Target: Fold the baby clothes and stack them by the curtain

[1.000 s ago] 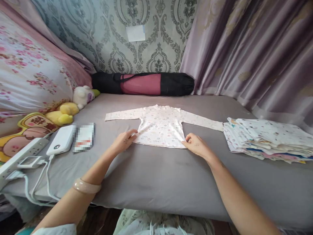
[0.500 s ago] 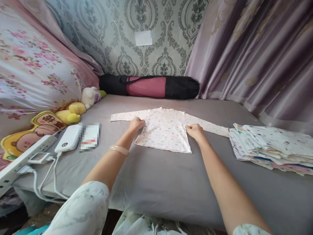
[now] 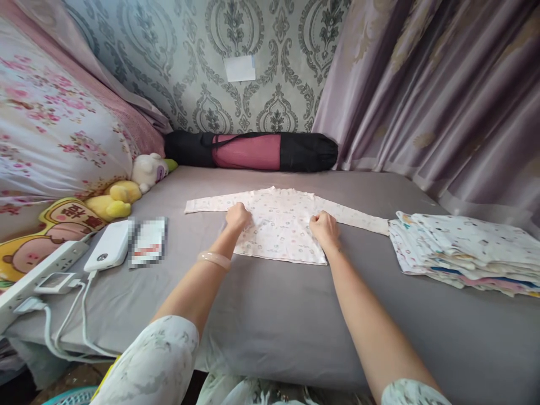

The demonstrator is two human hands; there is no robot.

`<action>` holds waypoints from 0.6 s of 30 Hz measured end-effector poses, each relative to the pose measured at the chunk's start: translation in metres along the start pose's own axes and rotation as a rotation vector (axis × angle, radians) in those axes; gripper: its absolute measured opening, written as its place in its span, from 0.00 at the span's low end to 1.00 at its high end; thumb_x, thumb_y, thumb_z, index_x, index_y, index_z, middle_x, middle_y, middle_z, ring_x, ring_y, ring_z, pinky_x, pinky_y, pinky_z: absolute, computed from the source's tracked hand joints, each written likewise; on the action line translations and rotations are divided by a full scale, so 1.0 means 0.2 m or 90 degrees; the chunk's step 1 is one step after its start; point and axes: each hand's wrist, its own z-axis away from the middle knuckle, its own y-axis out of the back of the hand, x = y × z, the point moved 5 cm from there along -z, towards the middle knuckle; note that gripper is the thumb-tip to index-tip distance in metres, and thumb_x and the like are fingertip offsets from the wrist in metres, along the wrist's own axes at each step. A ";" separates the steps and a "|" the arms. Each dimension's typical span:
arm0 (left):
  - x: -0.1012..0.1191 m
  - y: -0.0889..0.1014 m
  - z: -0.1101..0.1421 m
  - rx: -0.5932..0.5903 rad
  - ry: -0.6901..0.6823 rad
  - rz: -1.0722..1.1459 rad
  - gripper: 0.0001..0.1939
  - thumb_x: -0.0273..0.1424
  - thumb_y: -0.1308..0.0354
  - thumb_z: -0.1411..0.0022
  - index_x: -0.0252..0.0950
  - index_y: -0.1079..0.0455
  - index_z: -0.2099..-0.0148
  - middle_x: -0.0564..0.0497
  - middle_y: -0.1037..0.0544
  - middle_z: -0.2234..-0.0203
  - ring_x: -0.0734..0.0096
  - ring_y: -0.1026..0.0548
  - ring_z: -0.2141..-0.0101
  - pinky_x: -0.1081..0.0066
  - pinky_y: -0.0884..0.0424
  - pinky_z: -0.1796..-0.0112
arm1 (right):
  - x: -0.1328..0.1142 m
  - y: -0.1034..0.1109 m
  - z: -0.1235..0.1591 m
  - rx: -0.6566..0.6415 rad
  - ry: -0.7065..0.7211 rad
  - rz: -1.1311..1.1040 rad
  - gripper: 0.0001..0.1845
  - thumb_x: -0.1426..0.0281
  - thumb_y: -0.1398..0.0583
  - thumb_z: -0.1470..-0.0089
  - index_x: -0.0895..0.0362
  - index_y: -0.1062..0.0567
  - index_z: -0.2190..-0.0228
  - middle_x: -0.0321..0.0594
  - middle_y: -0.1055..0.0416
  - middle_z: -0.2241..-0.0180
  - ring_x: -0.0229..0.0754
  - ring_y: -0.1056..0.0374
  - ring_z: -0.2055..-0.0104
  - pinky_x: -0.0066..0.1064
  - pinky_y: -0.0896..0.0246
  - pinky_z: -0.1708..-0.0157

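A small pale long-sleeved shirt (image 3: pixel 280 228) with a fine print lies spread on the grey bed sheet (image 3: pixel 270 315), its sleeves stretched out to both sides. My left hand (image 3: pixel 238 217) is closed on the shirt's left edge, just below the sleeve. On the opposite edge, my right hand (image 3: pixel 324 228) is closed on the cloth in the same way. The fingertips of both hands are mostly hidden. The right sleeve's cuff reaches a stack of folded printed clothes (image 3: pixel 468 247).
Along the wall lies a black and pink rolled bag (image 3: pixel 248 152). At left are plush toys (image 3: pixel 113 199), a white power bank (image 3: pixel 108 244), a blurred packet (image 3: pixel 147 242) and a power strip (image 3: pixel 42 275) with cables. Purple curtains (image 3: pixel 379 90) hang at right.
Both hands have moved slightly inward over the shirt, bringing its side edges in a little. The view has shifted slightly, so the surroundings sit further left.
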 end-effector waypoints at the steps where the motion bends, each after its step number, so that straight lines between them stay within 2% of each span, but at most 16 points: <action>1: 0.01 0.01 0.02 0.016 0.014 -0.025 0.11 0.26 0.47 0.44 0.34 0.30 0.57 0.36 0.21 0.60 0.51 0.24 0.54 0.64 0.31 0.62 | 0.00 0.00 0.01 0.005 -0.001 0.005 0.17 0.66 0.50 0.40 0.58 0.25 0.57 0.53 0.25 0.56 0.52 0.29 0.53 0.36 0.37 0.59; 4: 0.07 0.03 0.09 0.055 -0.008 -0.068 0.15 0.25 0.54 0.38 0.33 0.32 0.52 0.35 0.23 0.55 0.50 0.26 0.52 0.62 0.32 0.59 | -0.01 0.00 0.01 0.018 0.002 0.030 0.18 0.66 0.51 0.38 0.61 0.28 0.54 0.56 0.26 0.57 0.52 0.29 0.53 0.37 0.37 0.58; 8: 0.10 0.02 0.15 0.075 -0.054 -0.092 0.19 0.26 0.58 0.35 0.30 0.40 0.43 0.32 0.25 0.55 0.48 0.25 0.54 0.60 0.33 0.58 | -0.01 -0.03 0.02 0.015 0.032 0.066 0.19 0.66 0.53 0.36 0.62 0.33 0.49 0.56 0.26 0.58 0.52 0.29 0.53 0.38 0.39 0.57; 12: 0.09 -0.03 0.16 0.062 -0.099 -0.128 0.21 0.27 0.60 0.34 0.38 0.41 0.40 0.36 0.28 0.54 0.52 0.24 0.58 0.63 0.32 0.62 | -0.02 -0.05 0.03 0.002 0.105 0.108 0.20 0.67 0.54 0.35 0.55 0.38 0.43 0.51 0.26 0.57 0.50 0.29 0.53 0.37 0.41 0.56; 15: 0.07 -0.04 0.15 0.049 -0.140 -0.170 0.21 0.29 0.60 0.33 0.43 0.40 0.40 0.38 0.31 0.53 0.55 0.23 0.61 0.64 0.32 0.64 | -0.02 -0.06 0.03 -0.008 0.151 0.143 0.21 0.70 0.55 0.35 0.50 0.36 0.44 0.48 0.27 0.55 0.49 0.30 0.53 0.37 0.43 0.55; 18: 0.03 -0.04 0.13 0.022 -0.181 -0.213 0.18 0.31 0.57 0.32 0.44 0.36 0.44 0.41 0.32 0.54 0.58 0.23 0.63 0.65 0.31 0.64 | -0.01 -0.07 0.03 -0.023 0.154 0.168 0.21 0.71 0.56 0.35 0.51 0.31 0.46 0.49 0.28 0.53 0.49 0.31 0.51 0.37 0.43 0.54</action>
